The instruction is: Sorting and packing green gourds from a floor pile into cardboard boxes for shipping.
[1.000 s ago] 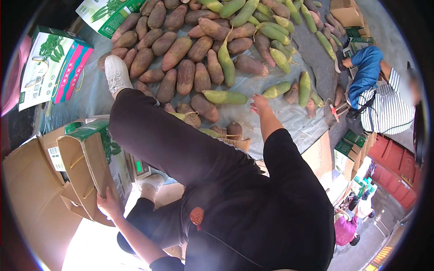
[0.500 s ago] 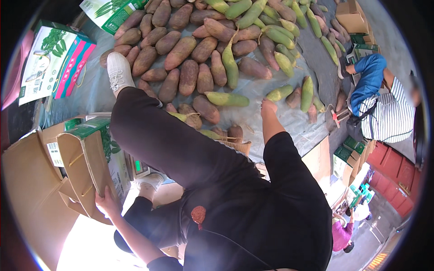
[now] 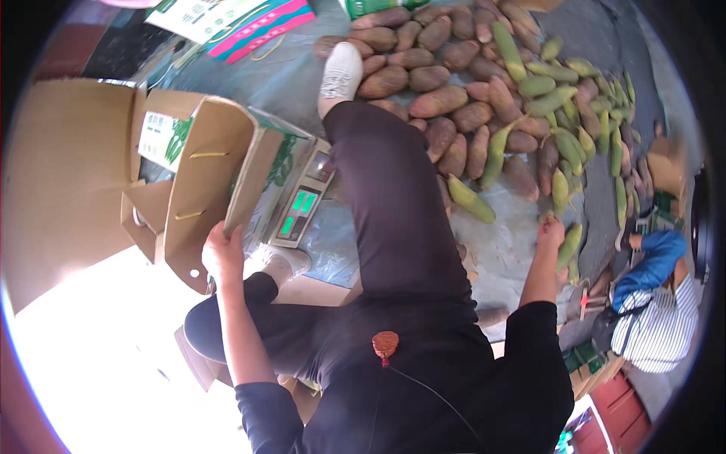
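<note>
My left hand [image 3: 224, 251] is closed on the lower edge of an open cardboard carton [image 3: 243, 170] with green-and-white printed sides and yellow cord handles. Beside the carton sits a digital scale [image 3: 295, 219] with lit green displays. At the near edge of the vegetable pile, my right hand [image 3: 551, 231] has its fingers closed round a green radish [image 3: 546, 216], most of it hidden by the hand. Close by lie another green radish [image 3: 570, 246] and, farther left, a larger one [image 3: 470, 200]. Thick reddish-brown roots [image 3: 439, 101] form much of the pile.
My white shoe [image 3: 342, 72] rests at the pile's left edge, on plastic sheeting. Flattened printed cartons [image 3: 261, 29] lie at the far left. A person in a striped shirt [image 3: 656, 325] sits at the right, near more cartons [image 3: 586, 367]. Red panels [image 3: 612, 412] stand behind.
The view has turned, so the pile and carton appear shifted right. My right hand has closed round the radish by its fingertips. My left hand still grips the carton's edge.
</note>
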Motion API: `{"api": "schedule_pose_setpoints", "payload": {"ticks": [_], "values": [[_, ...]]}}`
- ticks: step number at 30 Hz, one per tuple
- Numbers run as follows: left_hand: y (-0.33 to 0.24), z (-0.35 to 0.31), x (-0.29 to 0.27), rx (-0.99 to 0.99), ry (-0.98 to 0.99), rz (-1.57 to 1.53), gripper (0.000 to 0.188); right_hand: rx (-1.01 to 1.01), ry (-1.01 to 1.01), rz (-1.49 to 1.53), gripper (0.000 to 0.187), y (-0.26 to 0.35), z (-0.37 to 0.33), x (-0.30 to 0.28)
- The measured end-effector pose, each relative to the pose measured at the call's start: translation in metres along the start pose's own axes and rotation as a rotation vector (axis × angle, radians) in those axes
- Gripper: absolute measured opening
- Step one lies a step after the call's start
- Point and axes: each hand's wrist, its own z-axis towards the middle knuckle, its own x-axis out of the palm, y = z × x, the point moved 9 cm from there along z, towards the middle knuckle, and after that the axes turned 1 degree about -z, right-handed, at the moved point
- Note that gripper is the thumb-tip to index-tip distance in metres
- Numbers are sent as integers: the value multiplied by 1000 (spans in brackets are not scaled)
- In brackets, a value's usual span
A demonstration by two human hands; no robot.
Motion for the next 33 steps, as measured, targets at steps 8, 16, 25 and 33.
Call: {"api": "schedule_pose_setpoints", "payload": {"ticks": [8,16,25,33], "values": [[5,-5,-12,35,-56,13,21,-102,75,96,13,91,-103,114],[-3,-6,-15,45,-69,37,21,-445,865,-40,7,209,-323,321],[1,-9,-15,54,-34,19,17,-414,1695,109,1,241,-559,484],[-7,-8,-15,82,-20,45,18,-75,1701,41,8,137,-627,544]]}}
